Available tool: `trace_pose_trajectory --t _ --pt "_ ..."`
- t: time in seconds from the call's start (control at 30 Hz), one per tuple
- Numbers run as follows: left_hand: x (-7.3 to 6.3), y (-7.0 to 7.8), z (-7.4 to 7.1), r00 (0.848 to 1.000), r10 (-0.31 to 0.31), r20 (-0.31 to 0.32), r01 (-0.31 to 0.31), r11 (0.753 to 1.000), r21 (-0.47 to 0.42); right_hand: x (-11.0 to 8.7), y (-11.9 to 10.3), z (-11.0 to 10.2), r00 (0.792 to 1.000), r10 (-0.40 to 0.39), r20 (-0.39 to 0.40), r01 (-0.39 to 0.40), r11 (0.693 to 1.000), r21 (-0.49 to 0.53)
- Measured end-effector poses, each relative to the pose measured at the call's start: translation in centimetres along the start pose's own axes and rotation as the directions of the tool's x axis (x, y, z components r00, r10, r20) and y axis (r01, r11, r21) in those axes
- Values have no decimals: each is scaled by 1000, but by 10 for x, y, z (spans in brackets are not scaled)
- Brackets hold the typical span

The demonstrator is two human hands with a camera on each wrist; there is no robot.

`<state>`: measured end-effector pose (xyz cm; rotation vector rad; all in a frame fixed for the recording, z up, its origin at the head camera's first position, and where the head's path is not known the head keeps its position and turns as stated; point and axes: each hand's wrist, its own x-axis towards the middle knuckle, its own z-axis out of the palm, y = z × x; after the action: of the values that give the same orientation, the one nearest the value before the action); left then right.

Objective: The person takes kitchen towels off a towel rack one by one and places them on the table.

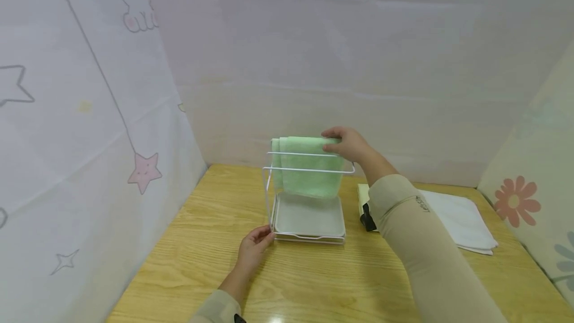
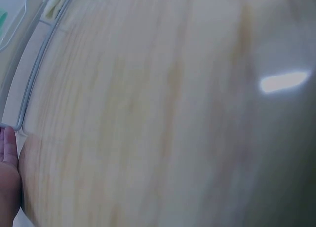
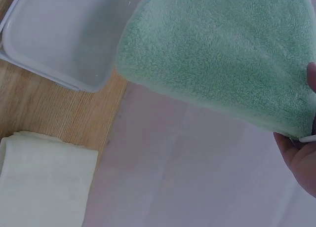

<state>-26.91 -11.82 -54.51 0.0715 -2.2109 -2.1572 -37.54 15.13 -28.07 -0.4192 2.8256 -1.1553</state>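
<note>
A light green towel (image 1: 309, 178) hangs folded on the upper part of a white wire rack (image 1: 309, 170), two of its bars crossing in front. At the towel's top right corner my right hand (image 1: 352, 143) pinches the cloth, thumb in front and fingers behind. The right wrist view shows the fluffy towel (image 3: 217, 54) close up, with part of that hand (image 3: 301, 163) at its edge. Down at the rack's front left corner, my left hand (image 1: 252, 249) grips the wire between thumb and fingers. A pale grey tray (image 1: 309, 213) lies in the rack's base.
Right of the rack lies a folded pale yellow cloth (image 1: 363, 195), partly hidden by my right arm. Further right is a folded white cloth (image 1: 462, 218). The wooden table (image 1: 197, 243) is bounded by printed fabric walls (image 1: 287, 54) at the back and sides.
</note>
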Motion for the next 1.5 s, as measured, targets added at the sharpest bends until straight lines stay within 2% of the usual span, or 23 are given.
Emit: trace_pose_trajectory --t 0.33,0.57,0.87,1.1,1.5 --pt "-3 -1 3 1000 23 0 -23 1000 3 0 3 0 996 69 -47 -66 995 79" --pt "-1 -1 6 1000 5 -1 -5 1000 -11 -2 2 -3 990 112 -87 -101 987 122" --pt "1 -2 7 1000 -18 -19 18 1000 -11 -6 -11 -18 984 106 -142 -80 982 173" --pt "0 -1 6 1000 10 -9 -10 1000 1 -11 -23 -34 980 99 -174 -68 982 176" --pt "2 -1 8 1000 3 -14 -3 1000 10 -24 -56 -61 967 65 -247 -22 984 176"
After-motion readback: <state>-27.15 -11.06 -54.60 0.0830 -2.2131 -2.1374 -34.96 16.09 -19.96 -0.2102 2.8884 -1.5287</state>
